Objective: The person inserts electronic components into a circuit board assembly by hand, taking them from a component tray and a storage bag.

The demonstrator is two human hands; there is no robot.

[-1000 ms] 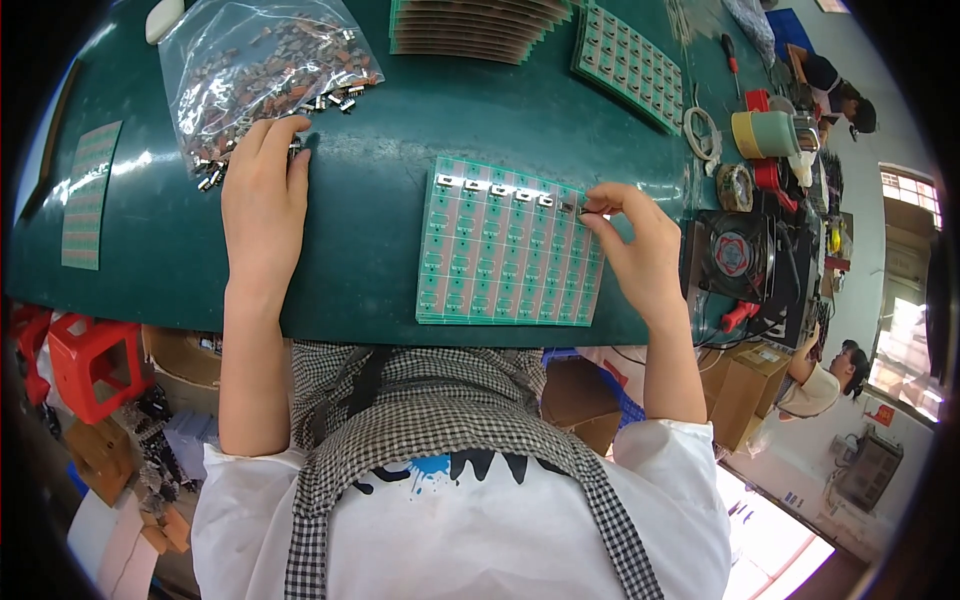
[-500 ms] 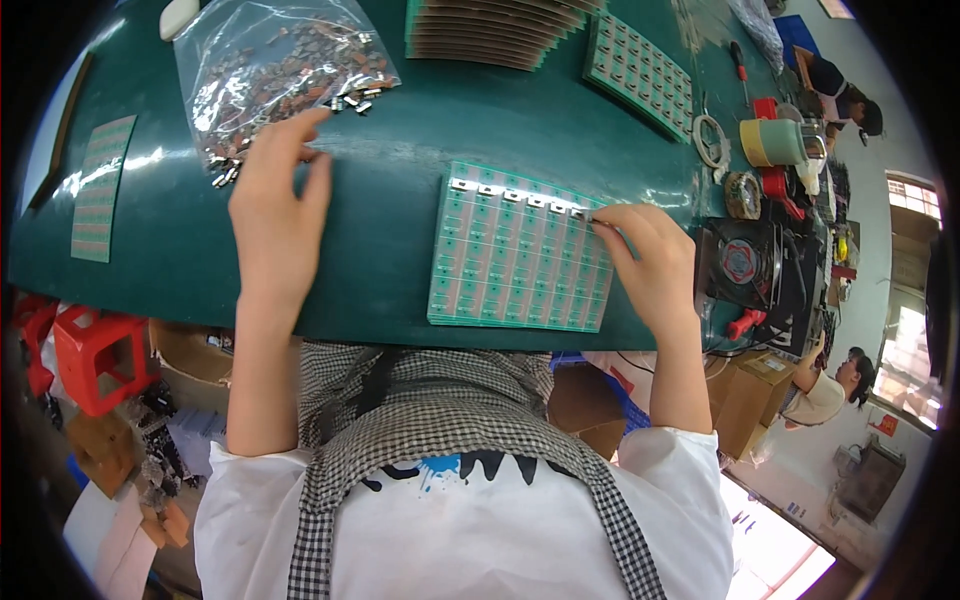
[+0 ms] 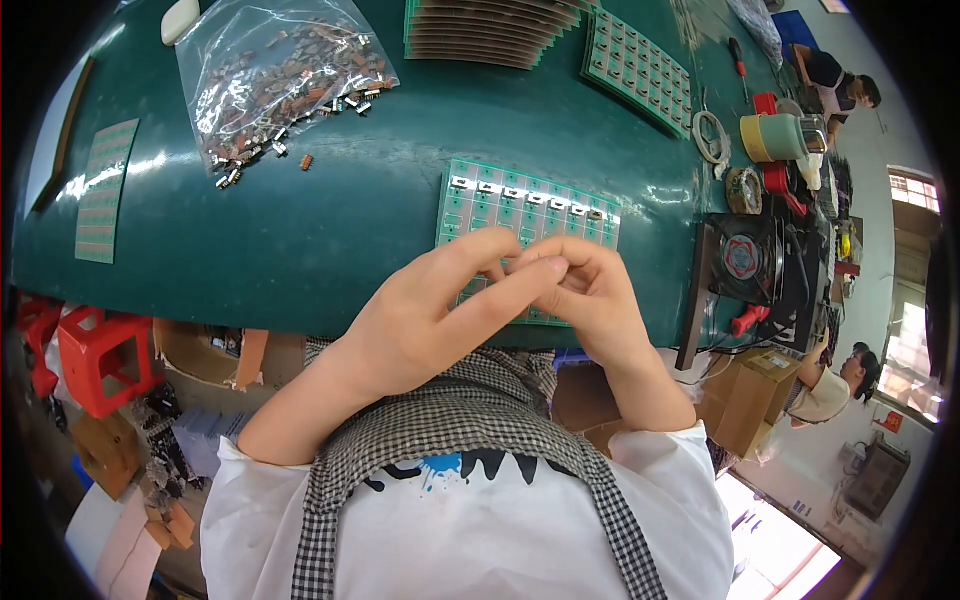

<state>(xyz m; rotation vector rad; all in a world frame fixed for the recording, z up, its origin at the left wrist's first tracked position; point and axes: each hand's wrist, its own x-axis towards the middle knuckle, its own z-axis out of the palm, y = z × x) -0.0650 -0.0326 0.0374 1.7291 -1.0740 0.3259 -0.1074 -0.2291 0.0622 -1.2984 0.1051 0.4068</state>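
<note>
A green circuit board panel, marked off in a grid of small units, lies in front of me on the table. Along its far edge runs a row of small slide-switch-like metal components. Over the panel's near half, my left hand and my right hand meet, fingertips touching. Both are closed in a pinch, and whatever is between the fingers is hidden. Beyond my left hand, a clear plastic bag holds many such components, some spilled at its mouth. One orange-brown component lies apart on the table.
A fanned stack of boards and a stack of populated panels stand at the far side. One panel lies far left. A fan, tape roll and screwdriver are at right. Two people are farther right.
My left hand has come from the bag to the panel's near half. My right hand has left the row's right end, where a component now shows, and moved toward the left hand.
</note>
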